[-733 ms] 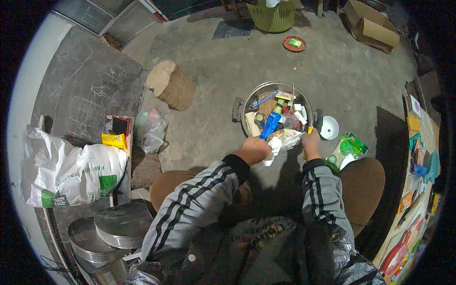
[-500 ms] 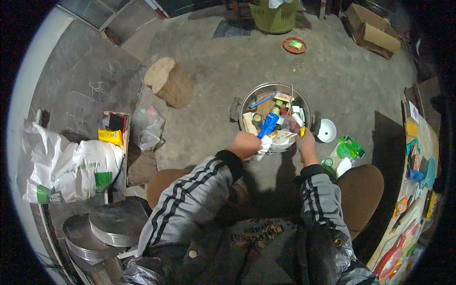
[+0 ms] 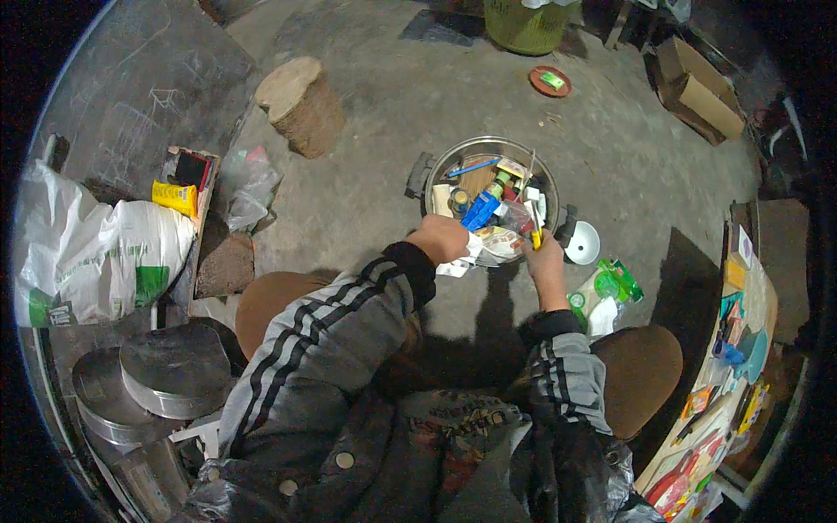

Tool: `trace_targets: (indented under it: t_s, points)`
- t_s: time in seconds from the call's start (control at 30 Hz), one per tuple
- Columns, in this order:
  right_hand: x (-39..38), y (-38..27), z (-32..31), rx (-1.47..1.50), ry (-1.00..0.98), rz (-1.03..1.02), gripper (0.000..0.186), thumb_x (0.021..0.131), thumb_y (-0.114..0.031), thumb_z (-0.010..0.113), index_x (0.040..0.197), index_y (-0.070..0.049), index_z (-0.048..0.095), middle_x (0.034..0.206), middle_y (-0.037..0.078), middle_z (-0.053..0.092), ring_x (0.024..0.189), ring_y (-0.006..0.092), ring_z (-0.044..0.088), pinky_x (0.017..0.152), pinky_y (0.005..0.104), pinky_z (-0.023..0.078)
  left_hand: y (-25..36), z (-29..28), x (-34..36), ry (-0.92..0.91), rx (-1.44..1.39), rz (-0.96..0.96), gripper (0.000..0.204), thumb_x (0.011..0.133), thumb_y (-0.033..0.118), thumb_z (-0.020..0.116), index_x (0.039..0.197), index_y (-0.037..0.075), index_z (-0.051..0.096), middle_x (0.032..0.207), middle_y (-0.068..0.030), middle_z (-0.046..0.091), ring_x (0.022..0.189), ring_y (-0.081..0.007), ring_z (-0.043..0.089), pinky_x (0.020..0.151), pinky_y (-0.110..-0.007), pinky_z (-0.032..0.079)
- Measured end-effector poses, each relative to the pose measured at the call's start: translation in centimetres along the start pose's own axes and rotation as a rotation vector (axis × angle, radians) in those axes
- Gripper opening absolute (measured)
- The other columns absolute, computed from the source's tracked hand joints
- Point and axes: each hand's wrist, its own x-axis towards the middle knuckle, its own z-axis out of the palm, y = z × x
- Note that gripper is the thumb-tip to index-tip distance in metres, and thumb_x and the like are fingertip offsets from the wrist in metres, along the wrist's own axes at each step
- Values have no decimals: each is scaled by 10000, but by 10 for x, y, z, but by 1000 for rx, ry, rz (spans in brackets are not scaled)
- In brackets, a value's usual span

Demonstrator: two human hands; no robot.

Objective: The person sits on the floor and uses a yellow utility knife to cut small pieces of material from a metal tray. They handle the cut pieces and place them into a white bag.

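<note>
The left hand (image 3: 443, 239) seemed to have its fingers closed on white paper (image 3: 473, 247), at about seven o'clock of the metal pot (image 3: 488, 141); a pale wrapper (image 3: 501, 247) lay beside it, at six o'clock; the right hand (image 3: 545, 259), near five o'clock, had its fingers clamped on a slim yellow tool (image 3: 536, 237); a white bowl (image 3: 581, 243) was at four o'clock. The paper was, I judged, light, soft and easy to tear, so best pinched at its edge; the tool looked stiff and light, best gripped by its yellow part. Compared with the earlier frame, the right hand was drawn farther from the pot, towards six o'clock; the whole view had also shifted.
</note>
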Motion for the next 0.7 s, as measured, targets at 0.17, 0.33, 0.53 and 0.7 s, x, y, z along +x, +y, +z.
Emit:
trace_targets:
  t_s: [0.17, 0.33, 0.53, 0.7]
  points:
    - [-1, -5, 7, -63, -23, -28, 357, 746, -213, 665, 1052, -43, 598, 889, 226, 640, 864, 389, 617, 740, 453, 488, -2, -9, -9, -15, -40, -14, 365, 841, 436, 569, 925, 100, 685, 910, -147, 664, 877, -336, 629, 718, -452, 495]
    - [-3, -13, 12, -104, -50, -54, 343, 746, -192, 657, 1042, -32, 589, 902, 225, 638, 873, 395, 614, 748, 462, 488, -3, -11, -9, -7, -84, -3, 364, 844, 425, 560, 935, 94, 683, 931, -153, 659, 897, -335, 624, 741, -449, 491]
    - [-20, -24, 17, 34, -45, -179, 292, 752, -175, 675, 989, -21, 601, 896, 220, 623, 870, 392, 597, 747, 440, 472, -7, -3, 3, -28, -132, -32, 367, 835, 408, 561, 954, 81, 679, 923, -158, 656, 888, -343, 619, 738, -450, 487]
    - [-24, -26, 23, -22, -135, -236, 305, 746, -157, 690, 993, -9, 591, 903, 224, 607, 884, 400, 584, 756, 450, 464, -19, 5, 9, -90, -181, -69, 386, 823, 413, 576, 974, 71, 672, 945, -173, 648, 892, -364, 608, 733, -456, 481]
